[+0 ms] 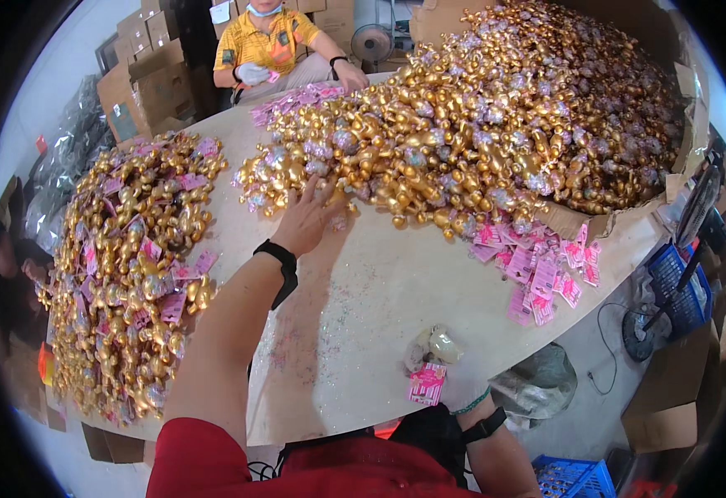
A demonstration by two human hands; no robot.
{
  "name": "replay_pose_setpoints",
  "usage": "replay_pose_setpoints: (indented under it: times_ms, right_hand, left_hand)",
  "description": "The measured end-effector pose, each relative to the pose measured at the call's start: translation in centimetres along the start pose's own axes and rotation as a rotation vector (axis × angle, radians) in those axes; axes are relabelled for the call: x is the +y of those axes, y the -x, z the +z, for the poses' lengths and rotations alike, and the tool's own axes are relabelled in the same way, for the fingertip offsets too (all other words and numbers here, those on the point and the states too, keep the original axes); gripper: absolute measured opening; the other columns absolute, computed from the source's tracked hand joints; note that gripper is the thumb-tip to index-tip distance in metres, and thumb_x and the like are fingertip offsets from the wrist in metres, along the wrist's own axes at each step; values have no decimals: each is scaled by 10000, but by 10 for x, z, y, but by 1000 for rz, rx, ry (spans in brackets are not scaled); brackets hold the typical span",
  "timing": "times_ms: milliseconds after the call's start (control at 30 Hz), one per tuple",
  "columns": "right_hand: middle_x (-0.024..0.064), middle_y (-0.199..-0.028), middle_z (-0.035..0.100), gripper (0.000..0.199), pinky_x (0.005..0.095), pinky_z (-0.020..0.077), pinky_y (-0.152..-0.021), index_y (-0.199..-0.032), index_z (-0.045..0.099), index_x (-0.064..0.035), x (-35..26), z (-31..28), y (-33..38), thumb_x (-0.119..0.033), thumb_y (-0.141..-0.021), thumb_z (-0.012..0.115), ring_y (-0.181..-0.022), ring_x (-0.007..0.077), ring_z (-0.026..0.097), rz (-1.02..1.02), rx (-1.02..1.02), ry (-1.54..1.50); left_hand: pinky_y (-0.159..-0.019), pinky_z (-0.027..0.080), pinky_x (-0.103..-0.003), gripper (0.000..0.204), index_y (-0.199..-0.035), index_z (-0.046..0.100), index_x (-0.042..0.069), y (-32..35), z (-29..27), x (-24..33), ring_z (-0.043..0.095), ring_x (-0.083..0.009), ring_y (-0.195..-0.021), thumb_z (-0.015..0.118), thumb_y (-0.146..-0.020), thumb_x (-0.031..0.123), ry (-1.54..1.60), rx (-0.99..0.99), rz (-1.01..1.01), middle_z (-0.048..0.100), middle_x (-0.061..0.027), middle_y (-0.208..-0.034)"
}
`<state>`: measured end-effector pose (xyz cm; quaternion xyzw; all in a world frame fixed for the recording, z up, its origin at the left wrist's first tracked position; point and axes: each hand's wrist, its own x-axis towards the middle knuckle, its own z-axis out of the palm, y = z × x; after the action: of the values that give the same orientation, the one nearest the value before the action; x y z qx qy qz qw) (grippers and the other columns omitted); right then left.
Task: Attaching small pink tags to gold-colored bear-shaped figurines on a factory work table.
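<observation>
My left hand [303, 217] reaches out to the near edge of a big heap of shiny gold figurines [396, 158] with glittery, pearly parts. Its fingers are spread and touch the edge of the heap, with nothing visibly gripped. Close to my body, my right hand [465, 388], which looks white-gloved and is washed out by glare, is closed on a pink printed card [427, 384]. A pale gold shiny piece [445, 344] shows just above the card. Most of the right fingers are hard to make out.
Finished-looking gold figurines with pink cards [131, 274] are heaped at the left. Loose pink cards [537, 270] lie at the right. Across the table [363, 290] sits a person in yellow [267, 46], one hand gloved. Cardboard boxes, a fan [373, 43] and blue baskets [574, 476] stand around.
</observation>
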<state>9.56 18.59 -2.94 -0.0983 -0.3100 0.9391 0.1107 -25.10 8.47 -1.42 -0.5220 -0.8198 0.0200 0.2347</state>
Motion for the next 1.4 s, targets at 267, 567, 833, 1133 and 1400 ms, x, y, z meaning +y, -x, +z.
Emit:
replay_pose_setpoints:
  times_ms: [267, 567, 833, 1133, 1400]
  right_hand:
    - [68, -862, 563, 147, 327, 450, -698, -942, 566, -44, -4, -3, 1, -191, -951, 569, -766, 179, 529, 97, -21, -73]
    - [124, -861, 613, 181, 291, 505, -612, -920, 590, -27, -3, 0, -2, -205, -946, 571, -725, 188, 595, 85, 35, 145]
    - [104, -829, 590, 117, 268, 469, -550, -944, 579, -24, -2, 2, 0, -138, -921, 578, -650, 161, 536, 135, 55, 56]
    - [105, -862, 651, 194, 315, 475, -647, -1034, 616, 22, -12, 19, 52, -125, -910, 591, -741, 207, 608, -283, -176, 1263]
    - [152, -780, 614, 183, 418, 479, -670, -986, 653, -68, 1, 20, 96, -208, -877, 611, -748, 345, 607, -153, -323, 1631]
  left_hand:
    - [-991, 361, -494, 398, -1193, 583, 133, 13, -25, 29, 468, -294, -1210, 655, -816, 239, 297, -78, 218, 583, -47, -1202]
    - [-989, 435, -437, 587, -1214, 562, 145, 62, -55, 53, 467, -356, -1165, 775, -683, 277, 711, -123, 216, 576, -100, -1186]
    - [-903, 477, -417, 513, -1242, 532, 77, 86, -73, 69, 550, -349, -1067, 711, -777, 199, 684, -143, 68, 599, -157, -1116]
    - [-782, 495, -344, 549, -1280, 515, 49, 165, -164, 115, 606, -248, -840, 754, -812, 210, 1154, -475, 4, 618, -133, -987]
    - [-850, 480, -318, 517, -1287, 505, 47, 210, -163, 154, 609, -193, -952, 684, -899, 338, 1576, -965, -167, 639, -115, -1089]
